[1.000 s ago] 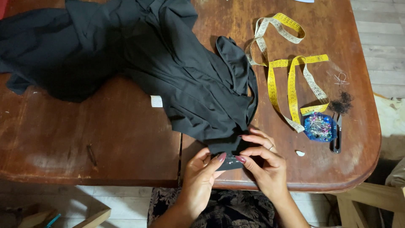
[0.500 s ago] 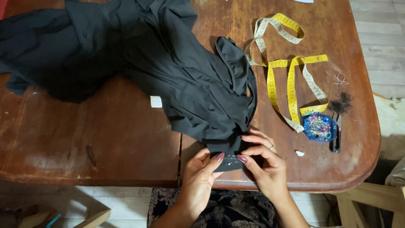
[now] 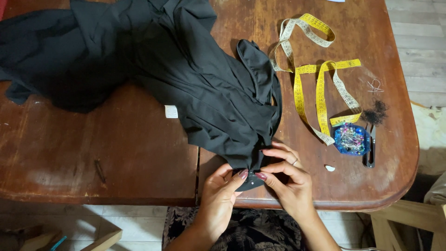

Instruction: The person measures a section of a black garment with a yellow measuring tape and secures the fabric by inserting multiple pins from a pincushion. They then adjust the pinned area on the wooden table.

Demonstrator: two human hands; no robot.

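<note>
- Black garment point(image 3: 186, 79) sprawled over the wooden tabletop point(image 3: 93, 153); bulk lies far-left, long axis running from far left down to a narrow tip at the near edge, centre-right.
- That tip sits right between both hands, touching both.
- Left hand point(image 3: 223, 195): thumb and forefinger pinching the tip from the left.
- Right hand point(image 3: 288, 179): fingers pressed together, pinching the same tip from the right; other fingers lie on the cloth just above.
- Neither hand clearly nearer; rest of garment lies away from them, far-left.
- Right side: yellow measuring tape point(image 3: 320, 88), blue pin holder point(image 3: 351, 139), thread snips point(image 3: 370, 148) just beside it.
</note>
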